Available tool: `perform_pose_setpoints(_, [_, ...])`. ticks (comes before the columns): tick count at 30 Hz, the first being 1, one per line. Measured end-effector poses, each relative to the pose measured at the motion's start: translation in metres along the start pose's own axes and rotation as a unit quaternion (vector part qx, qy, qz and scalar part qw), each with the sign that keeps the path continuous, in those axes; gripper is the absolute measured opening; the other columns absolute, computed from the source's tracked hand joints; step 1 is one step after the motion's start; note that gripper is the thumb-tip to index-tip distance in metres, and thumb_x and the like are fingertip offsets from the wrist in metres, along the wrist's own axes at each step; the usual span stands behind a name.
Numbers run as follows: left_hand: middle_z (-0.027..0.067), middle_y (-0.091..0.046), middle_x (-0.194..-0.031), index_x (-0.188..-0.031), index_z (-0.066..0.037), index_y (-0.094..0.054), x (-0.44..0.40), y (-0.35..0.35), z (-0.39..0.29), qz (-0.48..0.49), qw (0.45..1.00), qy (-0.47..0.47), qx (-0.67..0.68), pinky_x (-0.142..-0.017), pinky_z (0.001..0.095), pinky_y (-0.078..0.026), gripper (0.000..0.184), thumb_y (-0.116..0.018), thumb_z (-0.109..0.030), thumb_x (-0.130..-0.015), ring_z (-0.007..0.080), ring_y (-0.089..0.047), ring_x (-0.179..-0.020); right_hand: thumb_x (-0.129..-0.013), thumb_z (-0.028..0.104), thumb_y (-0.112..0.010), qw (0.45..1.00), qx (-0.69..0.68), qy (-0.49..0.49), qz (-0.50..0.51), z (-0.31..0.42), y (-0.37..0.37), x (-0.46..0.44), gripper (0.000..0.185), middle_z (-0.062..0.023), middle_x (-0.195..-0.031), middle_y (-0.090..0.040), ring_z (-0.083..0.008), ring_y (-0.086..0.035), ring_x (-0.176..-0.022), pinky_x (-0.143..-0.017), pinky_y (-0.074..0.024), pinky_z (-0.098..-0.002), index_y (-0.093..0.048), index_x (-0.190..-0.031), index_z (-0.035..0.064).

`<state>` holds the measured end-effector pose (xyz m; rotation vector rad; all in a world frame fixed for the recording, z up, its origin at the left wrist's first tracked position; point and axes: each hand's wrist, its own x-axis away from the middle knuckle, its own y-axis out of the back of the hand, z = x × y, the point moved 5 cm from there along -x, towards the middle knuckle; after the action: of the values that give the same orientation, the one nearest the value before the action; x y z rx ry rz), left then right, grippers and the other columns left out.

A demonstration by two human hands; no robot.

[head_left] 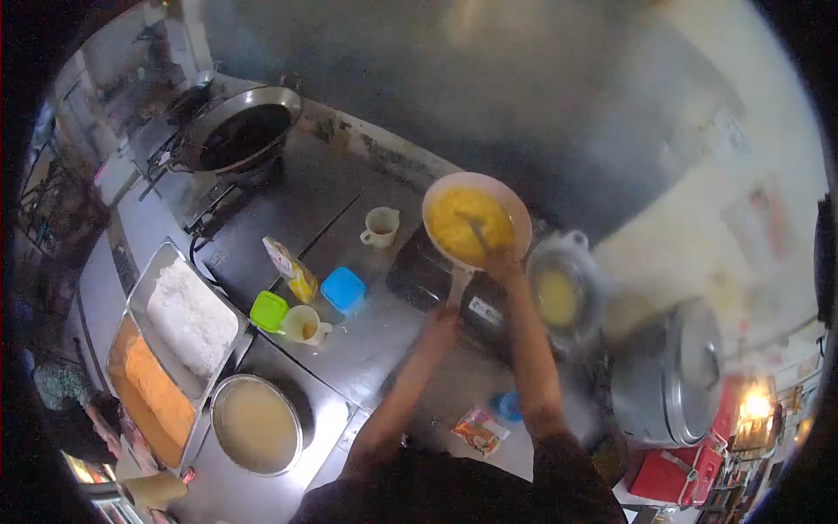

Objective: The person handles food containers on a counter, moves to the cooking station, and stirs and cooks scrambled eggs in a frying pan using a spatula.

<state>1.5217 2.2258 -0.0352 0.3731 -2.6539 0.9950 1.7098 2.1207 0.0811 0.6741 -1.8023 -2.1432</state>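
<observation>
A light-coloured frying pan sits on the dark cooktop, filled with a yellow, lumpy food. Its handle points toward me, and my left hand is closed around the end of it. Over the pan's near right rim, my right hand grips a grey stirring utensil. The utensil's head is sunk in the yellow food, so I cannot tell whether it is a spoon or a spatula. Just right of the pan stands a pot with something yellow inside.
Left of the pan are a white jug, a second cup, blue and green containers and a yellow packet. Metal trays hold white and orange powder, beside a pot of cloudy liquid. A wok stands far left, a large lidded pot right.
</observation>
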Motion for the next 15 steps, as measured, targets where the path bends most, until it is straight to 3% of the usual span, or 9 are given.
perform_pose_setpoints(3, [0.0070, -0.061, -0.083, -0.109, -0.002, -0.062, -0.003, 0.004, -0.012, 0.010, 0.996, -0.014, -0.085, -0.063, 0.0347, -0.048, 0.028, -0.057, -0.026, -0.096, 0.0175, -0.058, -0.072, -0.086, 0.031, -0.060, 0.999, -0.015, 0.019, 0.029, 0.011, 0.034, 0.052, 0.048, -0.0234, -0.121, -0.059, -0.0421, -0.057, -0.114, -0.103, -0.0409, -0.0514, -0.058, -0.127, 0.0073])
perform_pose_setpoints(7, [0.0100, -0.062, -0.084, -0.110, 0.000, -0.063, -0.001, 0.006, 0.006, 0.021, 0.980, -0.012, -0.197, -0.066, 0.0373, -0.049, 0.031, -0.059, -0.027, -0.095, 0.0220, -0.061, -0.076, -0.086, 0.032, -0.061, 0.994, 0.000, -0.031, 0.101, -0.009, 0.068, 0.039, 0.049, -0.0231, -0.122, -0.059, -0.0419, -0.056, -0.115, -0.104, -0.0405, -0.0511, -0.058, -0.128, 0.0072])
perform_pose_setpoints(8, [0.0101, -0.062, -0.085, -0.112, 0.000, -0.063, -0.022, 0.022, 0.044, 0.037, 0.995, 0.023, -0.095, -0.068, 0.0365, -0.049, 0.035, -0.058, -0.031, -0.095, 0.0221, -0.061, -0.080, -0.086, 0.032, -0.061, 0.996, 0.003, -0.042, 0.081, -0.019, 0.051, 0.023, 0.049, -0.0230, -0.123, -0.059, -0.0419, -0.056, -0.115, -0.104, -0.0403, -0.0511, -0.058, -0.128, 0.0072])
perform_pose_setpoints(10, [0.0102, -0.062, -0.085, -0.113, 0.000, -0.062, -0.022, 0.022, 0.051, 0.053, 0.997, 0.061, 0.002, -0.071, 0.0356, -0.049, 0.039, -0.058, -0.035, -0.095, 0.0222, -0.061, -0.084, -0.086, 0.032, -0.061, 0.998, 0.005, -0.053, 0.025, -0.024, 0.015, 0.006, 0.049, -0.0229, -0.123, -0.059, -0.0418, -0.056, -0.116, -0.104, -0.0401, -0.0509, -0.058, -0.128, 0.0072])
perform_pose_setpoints(11, [0.0088, -0.062, -0.085, -0.121, -0.002, -0.056, -0.002, 0.010, 0.009, 0.026, 0.991, -0.022, -0.130, -0.072, 0.0343, -0.048, 0.042, -0.057, -0.036, -0.097, 0.0201, -0.060, -0.084, -0.086, 0.032, -0.061, 0.999, 0.003, -0.046, -0.002, -0.020, 0.008, 0.009, 0.050, -0.0228, -0.123, -0.059, -0.0418, -0.056, -0.116, -0.104, -0.0400, -0.0509, -0.058, -0.128, 0.0072])
perform_pose_setpoints(13, [0.0074, -0.061, -0.085, -0.128, -0.004, -0.051, 0.014, 0.004, -0.018, -0.001, 0.960, -0.103, -0.260, -0.072, 0.0330, -0.047, 0.046, -0.057, -0.038, -0.098, 0.0181, -0.059, -0.085, -0.085, 0.032, -0.061, 0.999, 0.008, -0.036, -0.032, -0.017, 0.014, 0.027, 0.050, -0.0226, -0.124, -0.059, -0.0417, -0.055, -0.116, -0.105, -0.0398, -0.0507, -0.058, -0.128, 0.0071])
perform_pose_setpoints(15, [0.0076, -0.061, -0.086, -0.130, -0.005, -0.049, 0.016, 0.002, -0.005, 0.085, 0.992, -0.054, -0.077, -0.072, 0.0329, -0.047, 0.045, -0.056, -0.036, -0.098, 0.0172, -0.057, -0.084, -0.085, 0.033, -0.062, 0.998, 0.028, -0.048, 0.009, -0.036, 0.052, 0.046, 0.050, -0.0225, -0.124, -0.058, -0.0416, -0.055, -0.117, -0.105, -0.0395, -0.0506, -0.057, -0.129, 0.0071])
